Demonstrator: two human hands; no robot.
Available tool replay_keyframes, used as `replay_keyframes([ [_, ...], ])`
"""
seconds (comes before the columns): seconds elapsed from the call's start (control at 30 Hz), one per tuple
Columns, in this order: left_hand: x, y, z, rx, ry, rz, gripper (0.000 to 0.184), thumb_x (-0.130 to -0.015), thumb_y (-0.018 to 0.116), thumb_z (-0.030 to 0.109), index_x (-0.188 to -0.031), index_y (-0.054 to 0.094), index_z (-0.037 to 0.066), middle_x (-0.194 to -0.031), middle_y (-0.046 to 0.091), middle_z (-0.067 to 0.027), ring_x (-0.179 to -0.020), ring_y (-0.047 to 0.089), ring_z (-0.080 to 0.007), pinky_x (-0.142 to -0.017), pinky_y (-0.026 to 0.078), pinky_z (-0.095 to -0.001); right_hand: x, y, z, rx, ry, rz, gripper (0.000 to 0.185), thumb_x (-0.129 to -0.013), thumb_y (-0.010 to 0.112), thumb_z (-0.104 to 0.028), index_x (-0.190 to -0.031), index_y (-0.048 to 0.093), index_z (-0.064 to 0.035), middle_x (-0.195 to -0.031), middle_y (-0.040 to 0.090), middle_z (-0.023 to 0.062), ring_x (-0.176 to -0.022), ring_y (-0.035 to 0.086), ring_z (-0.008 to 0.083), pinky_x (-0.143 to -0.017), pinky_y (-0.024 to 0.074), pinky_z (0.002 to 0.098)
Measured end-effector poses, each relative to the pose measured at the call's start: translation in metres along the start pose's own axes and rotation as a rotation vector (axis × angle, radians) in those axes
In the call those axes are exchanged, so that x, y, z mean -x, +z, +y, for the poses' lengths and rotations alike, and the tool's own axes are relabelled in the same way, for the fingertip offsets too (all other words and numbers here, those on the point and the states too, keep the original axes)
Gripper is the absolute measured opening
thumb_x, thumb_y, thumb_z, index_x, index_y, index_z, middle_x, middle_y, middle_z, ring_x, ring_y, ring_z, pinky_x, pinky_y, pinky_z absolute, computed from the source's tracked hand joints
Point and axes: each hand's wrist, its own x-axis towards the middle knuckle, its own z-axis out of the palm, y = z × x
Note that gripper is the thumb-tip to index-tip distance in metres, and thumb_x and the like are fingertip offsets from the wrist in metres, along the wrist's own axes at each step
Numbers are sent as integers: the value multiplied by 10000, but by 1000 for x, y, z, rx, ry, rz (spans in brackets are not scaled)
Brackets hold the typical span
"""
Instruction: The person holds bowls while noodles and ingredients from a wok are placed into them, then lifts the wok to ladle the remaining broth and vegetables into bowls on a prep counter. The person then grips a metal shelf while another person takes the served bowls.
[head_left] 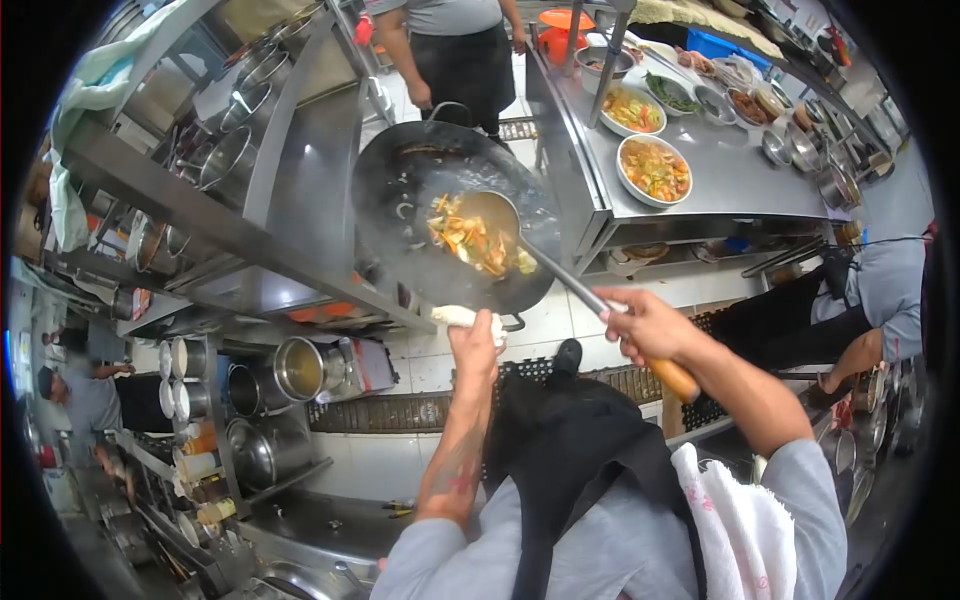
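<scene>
A large dark wok (525,285) hangs in front of me, with steam over it and sliced vegetables (475,240) in it. Gripping the wok's near rim by its loop handle, my left hand (476,345) is closed around a folded white cloth (455,315). My right hand (645,325) wraps round the long handle of a ladle (562,268), whose wooden end sticks out behind my palm. Down among the vegetables lies the ladle's round bowl, partly blurred by steam.
Two bowls of cooked vegetables, a nearer bowl (655,170) and a farther bowl (633,108), stand on the steel counter (720,190) at right. A person in a dark apron (462,75) stands beyond the wok. Steel shelving (180,190) rises at left; another person (890,290) is at far right.
</scene>
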Motion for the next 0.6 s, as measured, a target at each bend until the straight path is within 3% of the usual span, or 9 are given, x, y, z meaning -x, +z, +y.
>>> replay_keyframes([
  [0.17, -12, -6, -5, -8, -114, 43, 193, -912, 581, 75, -727, 530, 52, -613, 512, -29, -429, 463, -118, -349, 293, -268, 39, 36, 13, -83, -34, -163, 540, -1014, 508, -143, -1522, 334, -88, -759, 520, 6, -479, 497, 86, -408, 442, 253],
  [0.23, -15, -12, -5, -10, -162, 30, 160, -905, 573, 77, -753, 526, 53, -618, 511, -35, -431, 464, -128, -349, 290, -274, 54, 45, 14, 78, -71, -137, 534, -1018, 494, -142, -1527, 335, -110, -754, 513, 4, -478, 501, 88, -411, 439, 252],
  [0.37, -12, -17, -6, 30, -232, 56, 105, -900, 569, 69, -810, 516, 51, -637, 525, -45, -427, 464, -130, -349, 289, -262, 67, 47, 18, 101, -24, -126, 531, -1018, 493, -132, -1527, 340, -136, -765, 517, 15, -468, 473, 85, -403, 420, 249],
  [0.47, -6, -22, -6, 76, -252, 11, 102, -899, 569, 75, -819, 510, 55, -648, 535, -48, -426, 462, -124, -350, 290, -254, 52, 19, 36, -645, 199, -314, 507, -1028, 494, -140, -1516, 355, -148, -808, 532, 37, -472, 405, 67, -395, 371, 218],
  [0.6, 15, -21, 13, -35, -309, -4, 126, -926, 554, 159, -898, 565, 37, -682, 571, -52, -446, 477, -115, -354, 301, -246, 52, 30, 48, -569, 180, -222, 505, -1017, 527, -144, -1500, 380, -159, -807, 545, 50, -481, 403, 72, -395, 353, 221],
])
